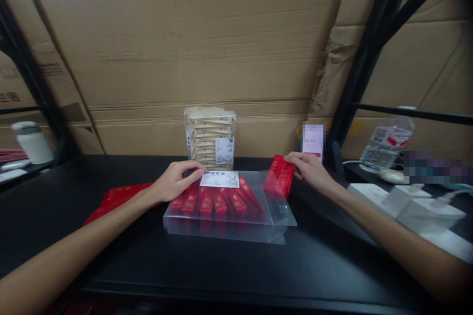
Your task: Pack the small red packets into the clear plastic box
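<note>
**Clear plastic box** (225, 231): lies flat on the black bench (207, 270), between the hands. Thin walls, likely light and slippery, and likely to flex if squeezed; the long front edge or the corners look like the safest hold. Open bench in front of it, toward the person.

**Contents:** red packets (210, 203), slim and fairly stiff-looking, laid side by side and slightly fanned. A white paper label (219, 179) lies across the top, near the back edge.

**Left hand** (173, 182): fingers curved, tips at the left end of the label. Whether it grips anything, cannot tell.

**Right hand** (309, 170): closed over the upper end of a loose red packet (280, 176), which stands just beside the box's back right corner. The packet looks light, and its slim shape offers an easy pinch.

**Also present:** flat red packs (118, 196) left of the left hand, beside the left forearm (92, 226); a clear bag of cream packets (210, 140) behind the box; a water bottle (388, 140) and white power adapters (424, 209) right of the right hand; cardboard sheets (185, 49) behind the bench.
</note>
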